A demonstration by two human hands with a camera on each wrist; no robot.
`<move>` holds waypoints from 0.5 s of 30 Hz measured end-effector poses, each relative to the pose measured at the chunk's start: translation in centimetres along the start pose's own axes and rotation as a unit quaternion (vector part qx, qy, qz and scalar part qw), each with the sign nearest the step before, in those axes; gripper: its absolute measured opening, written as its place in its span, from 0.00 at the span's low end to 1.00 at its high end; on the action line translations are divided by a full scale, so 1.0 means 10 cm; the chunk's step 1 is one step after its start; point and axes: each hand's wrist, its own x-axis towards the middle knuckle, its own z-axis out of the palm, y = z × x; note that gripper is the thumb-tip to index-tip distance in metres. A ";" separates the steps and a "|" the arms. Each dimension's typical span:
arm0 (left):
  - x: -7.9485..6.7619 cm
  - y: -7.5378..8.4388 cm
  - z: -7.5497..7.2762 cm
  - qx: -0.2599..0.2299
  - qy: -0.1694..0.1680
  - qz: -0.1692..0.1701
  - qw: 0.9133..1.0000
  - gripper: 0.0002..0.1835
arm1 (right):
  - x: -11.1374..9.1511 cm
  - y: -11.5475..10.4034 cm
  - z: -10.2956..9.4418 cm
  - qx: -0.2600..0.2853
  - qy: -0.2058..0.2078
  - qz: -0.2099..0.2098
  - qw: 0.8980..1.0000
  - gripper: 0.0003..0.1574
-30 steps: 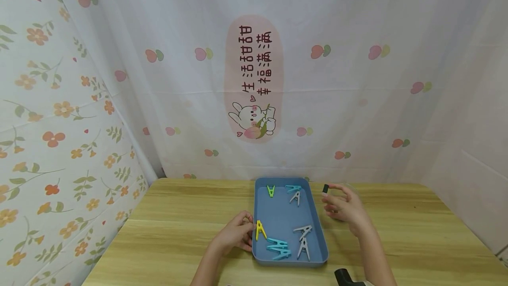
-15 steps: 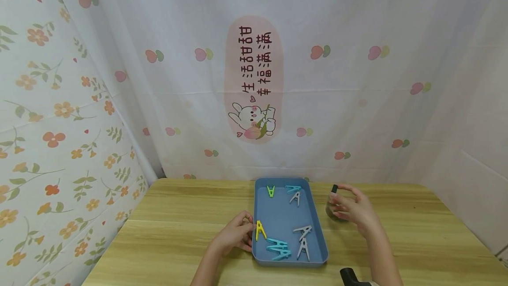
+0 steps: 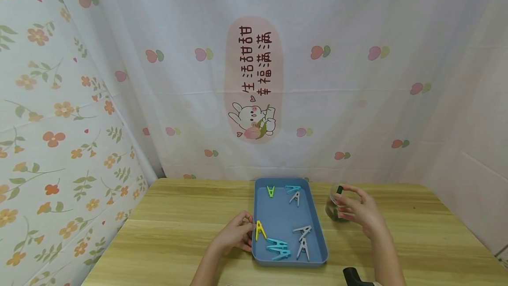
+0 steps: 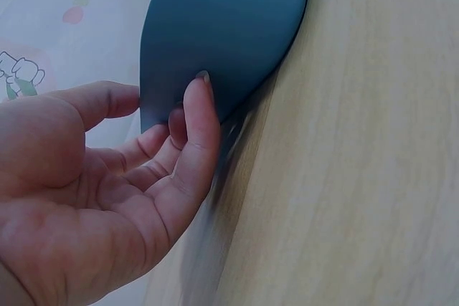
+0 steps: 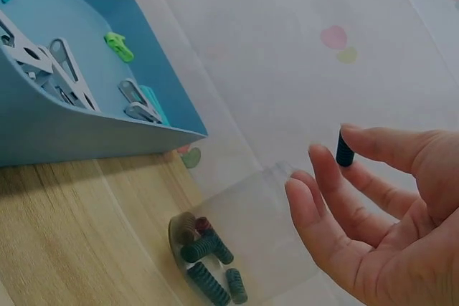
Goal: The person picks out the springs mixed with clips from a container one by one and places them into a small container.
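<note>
My left hand (image 3: 235,233) holds the left side of a blue tray (image 3: 279,215), thumb at the rim and curled fingertips against the outer wall (image 4: 222,26). Between thumb and fingers, my right hand (image 3: 360,210) pinches a small dark green ribbed cylinder (image 5: 346,150), held upright. Right by this hand stands a clear cup (image 3: 332,206), partly behind the fingers in the head view. Several similar ribbed cylinders (image 5: 208,284) lie at its bottom in the right wrist view, one of them reddish. The held cylinder is above the cup in the head view.
Inside the tray lie clothespins: a yellow one (image 3: 259,230), a green one (image 3: 270,191), several turquoise and several grey (image 3: 303,249). A black curved object (image 3: 353,275) shows by the right forearm. A printed curtain (image 3: 190,100) hangs behind the wooden table (image 3: 178,233).
My right hand has moved right, away from the tray, bringing the ribbed cylinder over to the clear cup. More of the cup now shows. The left hand and tray have stayed put.
</note>
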 end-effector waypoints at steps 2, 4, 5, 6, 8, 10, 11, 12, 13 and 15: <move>0.00 0.00 0.00 0.000 0.001 -0.001 1.000 0.07 | 0.00 0.00 -0.01 -0.001 0.000 0.000 1.000 0.40; 0.00 0.00 0.00 0.001 0.002 -0.002 1.000 0.07 | 0.00 0.01 -0.02 -0.002 0.000 0.000 1.000 0.40; 0.00 0.00 0.00 0.001 0.003 -0.003 1.000 0.07 | 0.00 0.02 -0.03 -0.002 0.000 0.001 1.000 0.40; 0.01 0.00 0.00 0.001 0.003 -0.003 1.000 0.06 | 0.01 0.02 -0.04 -0.001 0.000 0.002 1.000 0.40; 0.01 -0.01 0.00 0.003 0.002 -0.003 1.000 0.07 | 0.01 0.03 -0.05 -0.002 0.000 0.003 1.000 0.41; 0.01 -0.01 0.00 0.003 0.002 -0.002 1.000 0.07 | 0.01 0.03 -0.07 -0.004 0.000 0.005 1.000 0.42; 0.01 -0.01 0.00 0.004 0.001 -0.002 1.000 0.07 | 0.01 0.04 -0.07 -0.006 -0.001 0.006 1.000 0.42; 0.01 -0.01 0.00 0.004 0.001 -0.002 1.000 0.08 | 0.00 0.04 -0.07 -0.008 0.001 0.006 1.000 0.43; 0.00 -0.01 0.00 0.004 0.001 -0.001 1.000 0.08 | 0.00 0.04 -0.08 -0.010 0.000 0.006 1.000 0.43; 0.00 -0.01 0.00 0.004 0.001 -0.002 1.000 0.08 | 0.00 0.05 -0.08 -0.014 0.002 0.006 1.000 0.43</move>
